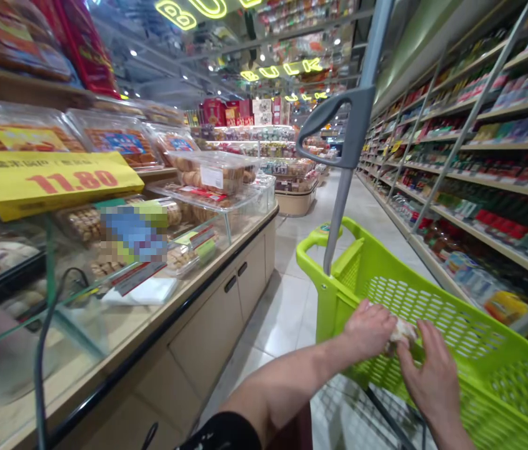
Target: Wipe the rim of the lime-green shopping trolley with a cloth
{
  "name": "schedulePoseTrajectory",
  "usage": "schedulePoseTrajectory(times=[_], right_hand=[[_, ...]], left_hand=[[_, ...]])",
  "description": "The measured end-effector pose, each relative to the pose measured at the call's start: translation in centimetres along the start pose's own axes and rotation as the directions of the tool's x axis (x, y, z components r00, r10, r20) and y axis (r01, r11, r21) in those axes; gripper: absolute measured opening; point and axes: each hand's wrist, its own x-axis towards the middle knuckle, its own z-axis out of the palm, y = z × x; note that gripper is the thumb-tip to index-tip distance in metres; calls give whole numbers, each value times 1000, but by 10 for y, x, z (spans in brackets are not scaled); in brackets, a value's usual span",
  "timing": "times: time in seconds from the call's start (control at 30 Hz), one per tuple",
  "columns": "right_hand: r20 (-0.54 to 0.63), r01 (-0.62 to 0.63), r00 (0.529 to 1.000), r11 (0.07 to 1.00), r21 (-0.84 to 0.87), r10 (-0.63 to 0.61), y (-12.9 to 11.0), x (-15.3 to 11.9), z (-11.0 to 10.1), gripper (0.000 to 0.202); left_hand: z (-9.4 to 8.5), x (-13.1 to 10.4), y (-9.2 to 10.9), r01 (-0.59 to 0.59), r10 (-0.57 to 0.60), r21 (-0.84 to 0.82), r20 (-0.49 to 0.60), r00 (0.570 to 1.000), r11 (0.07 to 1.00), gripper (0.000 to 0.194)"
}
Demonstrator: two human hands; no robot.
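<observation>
A small crumpled whitish item (402, 332), perhaps a wrapped piece of food, is between my two hands over the near edge of a green shopping basket cart (385, 256). My left hand (370, 329) is closed on its left side, fingers bent round it. On the other side my right hand (432, 369) pinches it with the thumb and a finger. The cart's grey handle (355, 125) stands up at the cart's far left end. What exactly the item is cannot be made out.
Along the left runs a counter (226, 294) with packaged baked goods and a yellow price sign (57, 180). Stocked shelves (493, 175) line the right. A tiled aisle floor (287, 300) lies between counter and cart. A black cable (44, 350) hangs at the left.
</observation>
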Motion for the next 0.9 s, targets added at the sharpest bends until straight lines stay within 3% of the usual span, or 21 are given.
schedulePoseTrajectory(times=[0.1,0.17,0.23,0.37,0.47,0.6,0.67,0.77,0.9], right_hand=[[65,130,988,985,110,-138,-25,15,10,45],[107,122,986,990,69,-129,-35,16,16,41],[118,107,987,994,-1,-106,-39,12,20,38],[119,72,991,995,-65,-64,-23,1,15,38],[96,-12,995,993,-115,23,8,-12,-3,36],[25,-180,982,964,-197,188,40,-30,-30,32],[7,-216,975,954,-208,222,36,-32,-34,34],[62,-160,983,970,-185,174,15,-23,-25,43],[113,-131,983,981,-143,148,11,-12,-18,35]], left_hand=[[-9,0,-10,46,-47,13,40,998,999,34],[-15,-2,-18,136,-137,32,40,990,990,43],[-19,-2,-25,134,-136,20,74,988,991,47],[-25,-1,-31,146,-144,-7,144,979,989,48],[-28,-1,-30,143,-142,4,149,979,990,54],[-30,-2,-27,96,-98,21,156,983,995,42],[-30,-2,-26,80,-83,26,156,984,996,37],[-28,-1,-24,80,-84,33,147,986,996,34],[-29,2,-21,68,-74,50,146,986,996,30]])
